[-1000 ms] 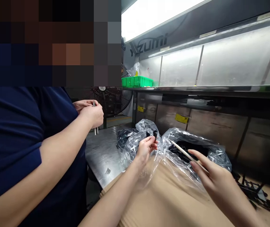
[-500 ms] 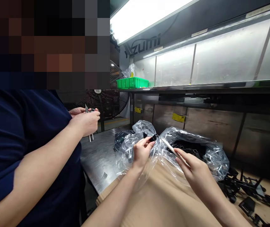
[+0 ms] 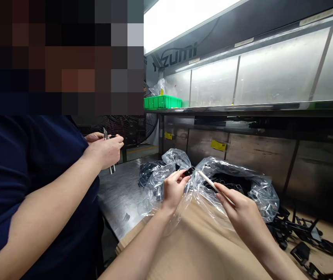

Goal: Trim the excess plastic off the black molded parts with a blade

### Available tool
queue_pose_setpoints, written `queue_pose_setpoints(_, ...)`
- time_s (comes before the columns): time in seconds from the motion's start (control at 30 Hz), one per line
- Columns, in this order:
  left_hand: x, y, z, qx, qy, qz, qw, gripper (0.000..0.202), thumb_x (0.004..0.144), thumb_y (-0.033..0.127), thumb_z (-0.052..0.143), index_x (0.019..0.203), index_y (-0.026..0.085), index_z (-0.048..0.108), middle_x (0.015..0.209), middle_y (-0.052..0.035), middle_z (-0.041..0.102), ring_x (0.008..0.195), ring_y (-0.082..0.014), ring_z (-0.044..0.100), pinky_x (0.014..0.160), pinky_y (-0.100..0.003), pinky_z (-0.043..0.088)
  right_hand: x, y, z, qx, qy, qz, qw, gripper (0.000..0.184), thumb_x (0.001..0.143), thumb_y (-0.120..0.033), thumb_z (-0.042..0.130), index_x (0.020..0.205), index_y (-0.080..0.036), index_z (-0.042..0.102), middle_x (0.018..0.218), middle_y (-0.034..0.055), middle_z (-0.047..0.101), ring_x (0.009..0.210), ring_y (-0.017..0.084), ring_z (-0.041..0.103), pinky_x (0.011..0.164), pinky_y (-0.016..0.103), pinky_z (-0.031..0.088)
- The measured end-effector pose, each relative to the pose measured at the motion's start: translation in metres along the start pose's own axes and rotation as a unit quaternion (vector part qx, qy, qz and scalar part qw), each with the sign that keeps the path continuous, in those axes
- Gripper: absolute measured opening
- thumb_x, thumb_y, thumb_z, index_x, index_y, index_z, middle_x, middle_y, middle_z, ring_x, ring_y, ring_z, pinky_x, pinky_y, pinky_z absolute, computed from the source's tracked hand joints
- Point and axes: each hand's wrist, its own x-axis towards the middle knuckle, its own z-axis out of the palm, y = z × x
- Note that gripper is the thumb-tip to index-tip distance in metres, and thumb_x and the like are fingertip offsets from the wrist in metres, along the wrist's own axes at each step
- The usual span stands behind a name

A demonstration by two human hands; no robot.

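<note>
My left hand (image 3: pixel 174 187) pinches a small black plastic part (image 3: pixel 189 171) between thumb and fingers. My right hand (image 3: pixel 236 206) grips a thin pale stick (image 3: pixel 210 182), and its tip reaches the black part. Behind both hands lie two clear plastic bags (image 3: pixel 178 159) (image 3: pixel 261 190) full of black parts (image 3: pixel 227 182), whose shapes are partly hidden by the film. To my left, a co-worker in a navy shirt holds a small metal tool (image 3: pixel 105 134) in one hand (image 3: pixel 104 151), well apart from my hands.
A cardboard sheet (image 3: pixel 201 241) lies under my forearms on a steel table (image 3: pixel 119 198). Loose black plastic frames (image 3: pixel 300 233) sit at the right. Behind stand steel cabinets (image 3: pixel 259 151), a shelf with a green crate (image 3: pixel 162 102), and a floor fan (image 3: pixel 134 128).
My right hand has moved left, bringing the stick's tip from beside the bag up to the black part. The co-worker's tool has tilted, and the view has shifted slightly.
</note>
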Motion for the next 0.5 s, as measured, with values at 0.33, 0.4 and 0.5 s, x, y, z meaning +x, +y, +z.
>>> queue_pose_setpoints(0.33,0.0008,-0.0053,-0.0001,0.026,0.017,0.045,0.999,0.021,0.085,0.024,0.049,0.103,0.014,0.053,0.099,-0.0061,0.058,0.079,-0.0162,0.059,0.067,-0.033,0.05,0.0013,-0.0033,-0.0071,-0.01,0.024,-0.003,1.0,0.031,0.083,-0.029,0.041,0.102,-0.017,0.062,0.086,0.005,0.068,0.074,0.018,0.063,0.061,0.025,0.048)
queue_pose_setpoints(0.4,0.0012,-0.0043,-0.0013,0.041,0.022,0.061,0.997,0.02,0.086,0.024,0.049,0.102,0.014,0.054,0.099,-0.006,0.058,0.079,-0.016,0.059,0.067,-0.033,0.05,0.0009,-0.0033,-0.0068,-0.015,0.023,-0.006,1.0,0.031,0.083,-0.029,0.04,0.102,-0.018,0.062,0.084,0.0042,0.068,0.073,0.018,0.063,0.06,0.025,0.048)
queue_pose_setpoints(0.5,0.0017,-0.001,-0.0041,0.068,0.033,0.089,0.993,0.02,0.086,0.024,0.049,0.102,0.014,0.054,0.1,-0.0062,0.058,0.081,-0.0164,0.059,0.069,-0.034,0.05,0.0009,-0.001,-0.0081,-0.026,0.026,-0.005,0.999,0.03,0.083,-0.029,0.041,0.102,-0.02,0.062,0.083,0.0033,0.068,0.071,0.018,0.063,0.058,0.025,0.047)
